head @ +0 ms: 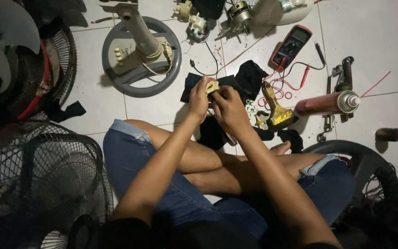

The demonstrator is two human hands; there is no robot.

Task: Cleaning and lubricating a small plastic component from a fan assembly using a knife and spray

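Here, in the head view, we are sitting cross-legged on the white tiled floor [383, 41], holding a small cream-coloured plastic part [212, 86] above our knees. Our left hand [199, 99] is gripping it from the left side, fingers closed round it; our right hand [229, 108] is pinching it from the right, thumb and fingers pressing against it. A crumpled black cloth [247, 78] is lying on the floor just beyond the hands. To its right we are listing: a worn yellow-handled paintbrush [276, 108], a red-cased multimeter [290, 46] with red and black leads, and a red spray can [325, 104] lying on its side. Further off, a grey round fan base [137, 55] is standing with its cream column. Black wire fan guards [42, 180] are crowding the left edge.
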